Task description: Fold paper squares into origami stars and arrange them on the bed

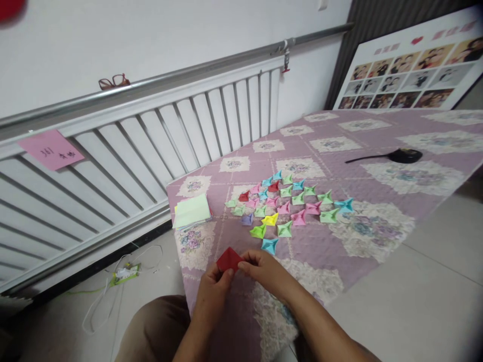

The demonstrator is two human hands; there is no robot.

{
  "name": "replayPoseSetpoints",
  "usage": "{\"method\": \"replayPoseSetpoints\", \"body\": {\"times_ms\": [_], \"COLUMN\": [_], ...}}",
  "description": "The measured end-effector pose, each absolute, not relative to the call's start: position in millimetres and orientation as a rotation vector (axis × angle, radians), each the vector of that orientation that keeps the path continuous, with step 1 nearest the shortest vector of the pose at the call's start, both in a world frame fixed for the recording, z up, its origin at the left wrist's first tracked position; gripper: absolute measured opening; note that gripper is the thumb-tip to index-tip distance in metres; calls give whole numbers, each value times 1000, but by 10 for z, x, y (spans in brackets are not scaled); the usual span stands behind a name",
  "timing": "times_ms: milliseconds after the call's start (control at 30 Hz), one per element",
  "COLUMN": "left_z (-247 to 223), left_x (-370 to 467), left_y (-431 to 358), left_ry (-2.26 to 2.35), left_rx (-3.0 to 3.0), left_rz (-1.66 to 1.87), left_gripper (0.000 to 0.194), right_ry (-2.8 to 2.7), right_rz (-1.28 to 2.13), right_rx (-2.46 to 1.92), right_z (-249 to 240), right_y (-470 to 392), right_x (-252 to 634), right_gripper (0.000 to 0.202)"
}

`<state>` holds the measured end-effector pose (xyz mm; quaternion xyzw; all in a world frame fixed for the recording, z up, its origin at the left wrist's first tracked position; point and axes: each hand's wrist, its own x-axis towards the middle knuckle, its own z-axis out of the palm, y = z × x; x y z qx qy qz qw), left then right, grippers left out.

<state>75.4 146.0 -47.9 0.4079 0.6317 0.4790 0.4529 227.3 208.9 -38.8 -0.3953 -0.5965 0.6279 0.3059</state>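
A small folded red paper [229,259] is held between both hands over the near edge of the table. My left hand [216,285] pinches its lower left side, thumb on top. The fingertips of my right hand [258,267] close on its right corner. Beyond the hands, several small folded paper shapes in blue, green, pink, red, yellow and purple stand in rows; a blue one [269,246] is nearest. To the left lies a stack of square paper sheets [192,211], pale green on top.
The table [234,322] has a purple floral cloth. A black object with a thin handle [405,156] lies at the right. Behind stands a white radiator [166,136] with glasses [114,82] above it. A power strip [126,274] and cables are on the floor.
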Motion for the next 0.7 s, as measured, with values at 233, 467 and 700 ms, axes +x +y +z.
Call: {"method": "replayPoseSetpoints", "body": {"times_ms": [233, 467, 700], "left_z": [-483, -523, -455], "left_x": [746, 817, 883], "left_y": [1464, 1448, 1425], "left_ry": [1483, 1403, 1460], "left_rx": [959, 848, 919], "left_rz": [1194, 1257, 1153], "left_gripper": [35, 35, 31], "right_ry": [-1614, -1691, -1489], "right_rz": [1633, 1493, 1699], "right_rx": [-1070, -1132, -976], "right_z": [-395, -384, -401], "right_y": [2089, 2086, 2097], "right_x": [2262, 2244, 2243], "right_gripper": [14, 17, 20]}}
